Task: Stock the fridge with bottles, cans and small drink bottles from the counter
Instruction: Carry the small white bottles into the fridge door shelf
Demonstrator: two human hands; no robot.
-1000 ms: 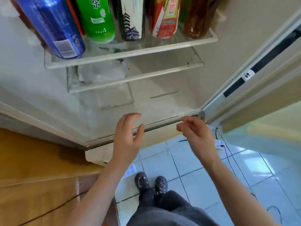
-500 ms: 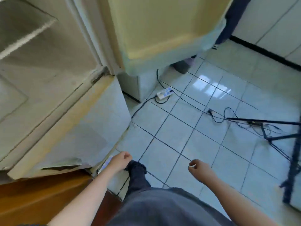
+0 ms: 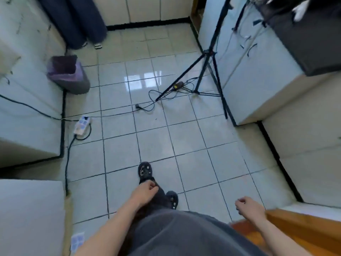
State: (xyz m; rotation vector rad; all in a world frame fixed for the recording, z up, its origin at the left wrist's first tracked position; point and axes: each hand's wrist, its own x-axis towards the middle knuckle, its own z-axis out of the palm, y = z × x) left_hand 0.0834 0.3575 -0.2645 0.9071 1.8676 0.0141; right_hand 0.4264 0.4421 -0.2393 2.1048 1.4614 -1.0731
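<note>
No bottles, cans or fridge shelves are in view. I look down at a tiled floor. My left hand (image 3: 144,193) hangs low at the centre in front of my leg, fingers curled loosely with nothing in them. My right hand (image 3: 249,207) hangs at the lower right, above a wooden surface (image 3: 302,230), fingers also curled and holding nothing. A dark counter top (image 3: 310,43) shows at the upper right, above white cabinets (image 3: 254,74).
A black tripod (image 3: 208,58) stands on the floor ahead with cables (image 3: 162,97) around its feet. A power strip (image 3: 82,124) and its cord lie at the left. A purple-lined bin (image 3: 68,74) stands at the far left. A person's dark trouser legs (image 3: 83,21) stand at the top.
The view has swung away from the open fridge to the floor and the room. Both hands have dropped from the fridge's lower edge to my sides and curled.
</note>
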